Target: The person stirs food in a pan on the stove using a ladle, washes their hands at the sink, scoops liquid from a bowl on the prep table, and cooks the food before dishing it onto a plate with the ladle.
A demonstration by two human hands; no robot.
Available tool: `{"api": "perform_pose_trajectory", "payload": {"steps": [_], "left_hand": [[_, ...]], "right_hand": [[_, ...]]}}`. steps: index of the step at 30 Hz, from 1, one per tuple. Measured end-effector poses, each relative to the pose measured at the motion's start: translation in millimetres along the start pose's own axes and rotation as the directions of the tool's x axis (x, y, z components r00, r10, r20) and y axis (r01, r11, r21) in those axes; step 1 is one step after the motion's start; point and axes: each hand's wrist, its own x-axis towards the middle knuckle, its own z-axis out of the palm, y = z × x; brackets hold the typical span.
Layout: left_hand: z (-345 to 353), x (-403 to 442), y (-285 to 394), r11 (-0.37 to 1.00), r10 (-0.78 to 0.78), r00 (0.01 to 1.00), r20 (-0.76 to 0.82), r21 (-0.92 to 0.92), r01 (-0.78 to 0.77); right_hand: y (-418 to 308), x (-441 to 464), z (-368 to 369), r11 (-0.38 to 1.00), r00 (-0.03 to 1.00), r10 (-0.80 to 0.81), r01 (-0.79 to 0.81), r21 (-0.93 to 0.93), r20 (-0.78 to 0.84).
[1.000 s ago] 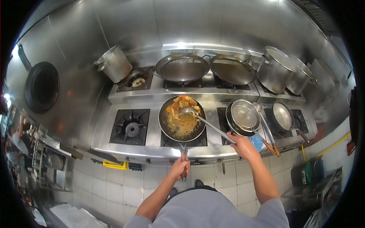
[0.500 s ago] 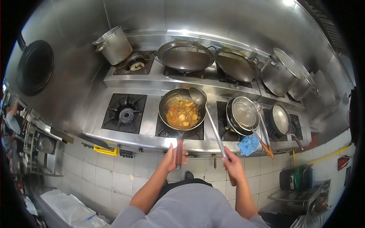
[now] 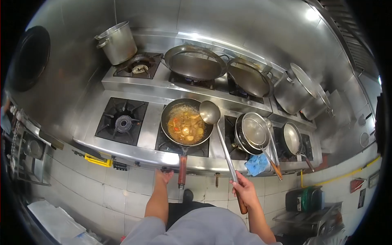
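A frying pan (image 3: 183,143) with a reddish-brown handle sits on the front burner, holding a bubbling brownish stew (image 3: 185,124) with yellowish slices and red bits. My left hand (image 3: 164,177) is off the pan handle, with its fingers at a dark stove knob (image 3: 165,168) on the front panel, partly hidden. My right hand (image 3: 245,191) grips a long steel ladle (image 3: 226,152) near its wooden end. The ladle's bowl hangs at the pan's right rim and looks free of food.
A blue cloth (image 3: 257,164) lies on the stove's front edge beside a strainer (image 3: 254,128) resting over pans. Another pan (image 3: 292,139) stands further right. Wide pans (image 3: 194,65) and tall pots (image 3: 296,92) line the back shelf. A front-left burner (image 3: 122,122) carries nothing.
My left hand has let go of the pan handle and moved left to the stove's front panel. The ladle's bowl has shifted slightly outward from the pan. The whole view has tilted.
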Motion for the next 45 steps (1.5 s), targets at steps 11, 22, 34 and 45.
{"api": "perform_pose_trajectory", "payload": {"steps": [11,22,34,45], "left_hand": [[-15.8,21.3,-17.0,0.917,0.389,0.906,0.167,0.02,-0.397],[-16.8,-21.0,-30.2,0.892,0.246,0.946,0.212,0.333,-0.306],[140.2,-235.1,-58.6,0.536,-0.439,0.862,0.253,0.844,0.025],[153.2,-240.1,30.7,0.108,-0.413,0.908,0.076,0.994,-0.034]], "right_hand": [[3.0,12.9,-21.0,0.993,0.999,-0.012,0.016,-0.117,0.036],[3.1,13.1,-25.5,0.98,0.998,-0.037,0.027,-0.196,-0.047],[50.8,-42.8,71.9,0.996,0.968,-0.005,-0.018,-0.087,-0.251],[84.4,-211.7,225.3,0.985,0.846,-0.099,0.009,-0.171,-0.525]]}}
